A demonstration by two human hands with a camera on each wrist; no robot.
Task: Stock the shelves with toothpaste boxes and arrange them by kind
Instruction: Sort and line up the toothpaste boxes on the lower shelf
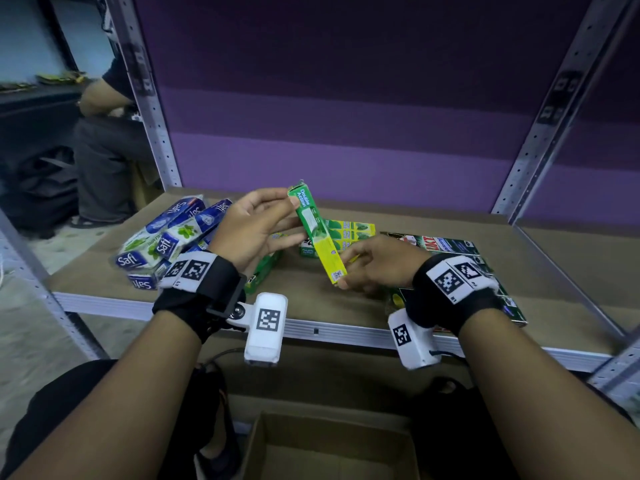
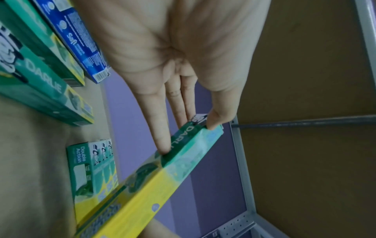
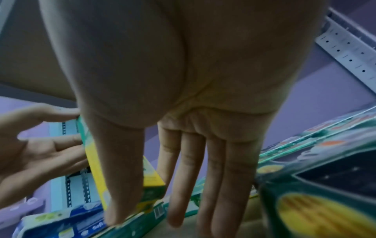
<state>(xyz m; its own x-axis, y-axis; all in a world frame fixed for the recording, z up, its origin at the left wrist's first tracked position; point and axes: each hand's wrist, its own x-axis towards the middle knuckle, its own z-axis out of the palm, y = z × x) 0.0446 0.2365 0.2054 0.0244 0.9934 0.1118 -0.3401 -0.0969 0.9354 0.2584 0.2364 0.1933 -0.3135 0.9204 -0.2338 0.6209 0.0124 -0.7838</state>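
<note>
Above the brown shelf board (image 1: 346,299) a green and yellow Darlie toothpaste box (image 1: 317,233) is held tilted, green end up. My left hand (image 1: 277,216) pinches its upper green end between thumb and fingers (image 2: 164,145). My right hand (image 1: 353,265) pinches its lower yellow end, thumb (image 3: 116,177) in front of the box (image 3: 93,161). Behind it, a row of matching green and yellow boxes (image 1: 349,232) lies on the shelf. Blue Safi boxes (image 1: 166,237) are piled at the left, and another green box (image 1: 263,271) lies under my left wrist.
Dark green flat boxes (image 1: 450,249) cover the shelf's right side under my right wrist. An open cardboard carton (image 1: 329,448) stands on the floor below the shelf edge. Metal uprights (image 1: 152,109) frame the bay. A person sits beyond the left upright (image 1: 104,140).
</note>
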